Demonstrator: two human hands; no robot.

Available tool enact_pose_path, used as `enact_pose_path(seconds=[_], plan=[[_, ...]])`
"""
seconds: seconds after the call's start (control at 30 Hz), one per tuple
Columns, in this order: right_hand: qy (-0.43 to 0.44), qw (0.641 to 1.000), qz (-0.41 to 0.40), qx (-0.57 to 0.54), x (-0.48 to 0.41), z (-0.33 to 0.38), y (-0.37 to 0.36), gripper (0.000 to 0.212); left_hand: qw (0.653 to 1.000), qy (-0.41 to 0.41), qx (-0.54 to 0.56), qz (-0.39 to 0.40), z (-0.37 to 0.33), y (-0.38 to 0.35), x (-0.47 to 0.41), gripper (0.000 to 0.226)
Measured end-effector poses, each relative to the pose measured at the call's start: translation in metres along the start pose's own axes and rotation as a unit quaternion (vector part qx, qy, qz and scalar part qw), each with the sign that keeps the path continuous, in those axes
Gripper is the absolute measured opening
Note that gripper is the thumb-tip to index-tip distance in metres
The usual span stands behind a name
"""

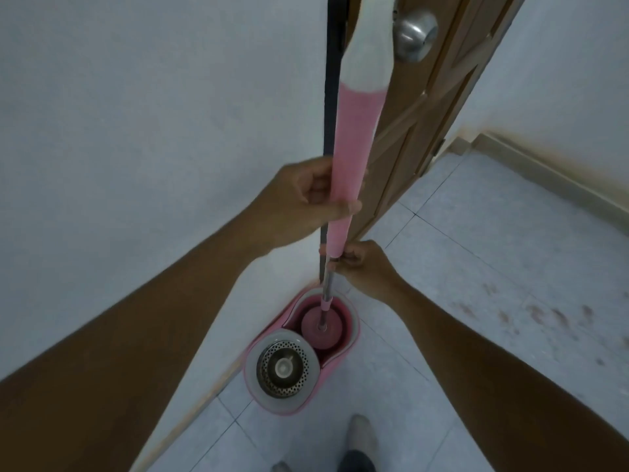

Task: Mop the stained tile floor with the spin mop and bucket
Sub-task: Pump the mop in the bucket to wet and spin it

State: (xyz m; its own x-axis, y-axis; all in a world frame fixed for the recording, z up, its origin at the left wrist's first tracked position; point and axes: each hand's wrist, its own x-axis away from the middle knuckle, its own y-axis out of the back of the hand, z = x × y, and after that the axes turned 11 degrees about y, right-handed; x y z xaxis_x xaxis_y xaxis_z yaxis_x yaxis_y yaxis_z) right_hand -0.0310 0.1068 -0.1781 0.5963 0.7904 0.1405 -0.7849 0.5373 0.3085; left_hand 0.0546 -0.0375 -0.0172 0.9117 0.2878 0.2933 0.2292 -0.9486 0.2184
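Observation:
The spin mop stands upright, its pink and white handle (354,131) rising toward the camera. My left hand (306,199) is wrapped around the pink grip. My right hand (364,264) pinches the handle's lower end where the pink sleeve meets the metal shaft (327,284). The round pink mop head (321,330) sits inside the far compartment of the pink bucket (354,321) on the floor. The bucket's near side holds a perforated metal spinner basket (284,367). Reddish-brown stains (531,315) mark the pale tiles to the right.
A white wall (136,131) runs along the left, close to the bucket. A brown wooden door (425,107) with a metal knob (413,35) stands just behind the mop. A skirting board (544,175) lines the far right wall. My foot (360,441) is near the bucket.

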Motion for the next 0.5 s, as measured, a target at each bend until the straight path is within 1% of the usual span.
enact_pose_path(seconds=[0.13, 0.27, 0.37, 0.5], plan=[[0.051, 0.998, 0.018, -0.018, -0.003, 0.041, 0.015, 0.033, 0.998, -0.063, 0.011, -0.015, -0.038, 0.012, 0.014, 0.046], [0.112, 0.993, -0.028, -0.015, 0.01, 0.08, 0.019, 0.032, 0.991, -0.129, -0.003, -0.033, -0.069, 0.019, 0.029, 0.045], [0.131, 0.99, -0.056, 0.0, 0.022, 0.08, 0.01, 0.027, 0.988, -0.134, -0.054, -0.047, -0.072, 0.018, 0.033, 0.043], [0.13, 0.986, -0.107, 0.005, 0.027, 0.063, -0.01, 0.026, 0.987, -0.117, -0.072, -0.08, -0.062, 0.008, 0.026, 0.045]])
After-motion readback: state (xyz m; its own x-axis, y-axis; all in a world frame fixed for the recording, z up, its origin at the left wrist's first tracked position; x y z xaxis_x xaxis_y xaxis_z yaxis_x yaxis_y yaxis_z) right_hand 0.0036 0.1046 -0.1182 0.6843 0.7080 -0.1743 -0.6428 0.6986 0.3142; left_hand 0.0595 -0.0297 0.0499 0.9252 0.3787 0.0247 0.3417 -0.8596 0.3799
